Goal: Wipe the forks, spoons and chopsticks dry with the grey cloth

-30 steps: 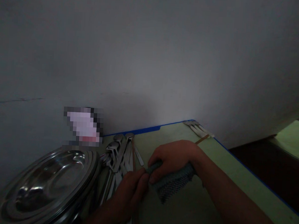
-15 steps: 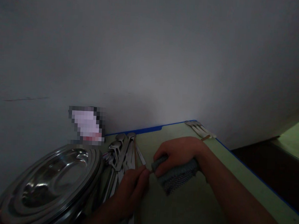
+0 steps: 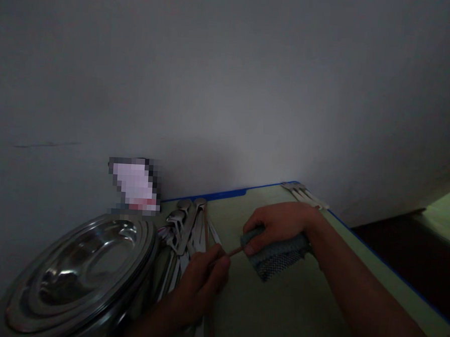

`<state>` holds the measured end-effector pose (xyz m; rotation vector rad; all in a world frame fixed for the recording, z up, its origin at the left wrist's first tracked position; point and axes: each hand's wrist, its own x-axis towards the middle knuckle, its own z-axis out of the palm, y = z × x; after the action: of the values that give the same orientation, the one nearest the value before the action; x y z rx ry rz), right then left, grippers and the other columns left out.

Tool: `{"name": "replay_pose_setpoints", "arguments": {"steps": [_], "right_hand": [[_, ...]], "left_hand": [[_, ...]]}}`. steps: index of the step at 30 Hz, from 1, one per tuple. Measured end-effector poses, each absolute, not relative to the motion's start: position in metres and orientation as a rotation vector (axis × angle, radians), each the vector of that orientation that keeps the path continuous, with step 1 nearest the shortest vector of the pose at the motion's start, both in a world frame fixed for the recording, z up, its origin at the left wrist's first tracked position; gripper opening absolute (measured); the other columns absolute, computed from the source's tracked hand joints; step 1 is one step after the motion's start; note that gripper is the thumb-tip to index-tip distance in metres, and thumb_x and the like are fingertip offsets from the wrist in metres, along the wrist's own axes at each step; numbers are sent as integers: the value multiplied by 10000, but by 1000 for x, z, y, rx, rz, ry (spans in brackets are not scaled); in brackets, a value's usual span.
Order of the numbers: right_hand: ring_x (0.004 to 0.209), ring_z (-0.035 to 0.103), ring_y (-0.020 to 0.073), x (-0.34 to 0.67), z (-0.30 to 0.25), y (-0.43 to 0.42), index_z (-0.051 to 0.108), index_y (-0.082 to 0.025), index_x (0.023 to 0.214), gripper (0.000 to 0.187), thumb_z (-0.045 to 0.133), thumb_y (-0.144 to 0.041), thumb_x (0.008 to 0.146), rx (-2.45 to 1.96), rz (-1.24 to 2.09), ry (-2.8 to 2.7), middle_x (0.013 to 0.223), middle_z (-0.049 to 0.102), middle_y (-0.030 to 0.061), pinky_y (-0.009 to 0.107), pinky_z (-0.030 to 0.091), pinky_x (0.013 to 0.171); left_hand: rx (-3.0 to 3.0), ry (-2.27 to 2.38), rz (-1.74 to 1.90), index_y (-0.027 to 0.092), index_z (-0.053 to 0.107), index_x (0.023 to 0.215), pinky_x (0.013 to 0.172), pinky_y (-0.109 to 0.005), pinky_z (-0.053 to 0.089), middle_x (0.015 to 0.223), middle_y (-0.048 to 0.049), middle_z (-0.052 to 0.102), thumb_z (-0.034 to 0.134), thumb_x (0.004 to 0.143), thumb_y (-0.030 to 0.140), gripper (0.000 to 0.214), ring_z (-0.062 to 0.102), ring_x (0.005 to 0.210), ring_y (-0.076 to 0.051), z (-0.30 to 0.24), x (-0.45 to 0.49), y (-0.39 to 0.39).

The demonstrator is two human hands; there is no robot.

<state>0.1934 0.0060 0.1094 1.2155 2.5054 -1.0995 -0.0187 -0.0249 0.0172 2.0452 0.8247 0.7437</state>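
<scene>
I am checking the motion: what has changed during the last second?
The right hand, gripping the grey cloth, slid right along the thin brown stick, away from the left hand; bare stick now shows between them. Both grips stayed. The steel trays, spoons and forks lie as before.

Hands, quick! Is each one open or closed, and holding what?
Left hand: closed, holding a thin stick.
Right hand: closed, holding a grey cloth.
</scene>
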Motion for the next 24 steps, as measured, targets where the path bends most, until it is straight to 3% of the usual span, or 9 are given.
{"name": "replay_pose_setpoints", "arguments": {"steps": [24], "right_hand": [[586, 487, 99, 190, 107, 8, 642, -153, 861, 469, 467, -575, 756, 1182, -1025, 2542, 665, 558, -13, 213, 341, 506]], "left_hand": [[2107, 882, 723, 196, 380, 605, 425, -190, 275, 489, 67, 353, 316, 895, 341, 330, 377, 427, -86, 20, -15, -22]]}}
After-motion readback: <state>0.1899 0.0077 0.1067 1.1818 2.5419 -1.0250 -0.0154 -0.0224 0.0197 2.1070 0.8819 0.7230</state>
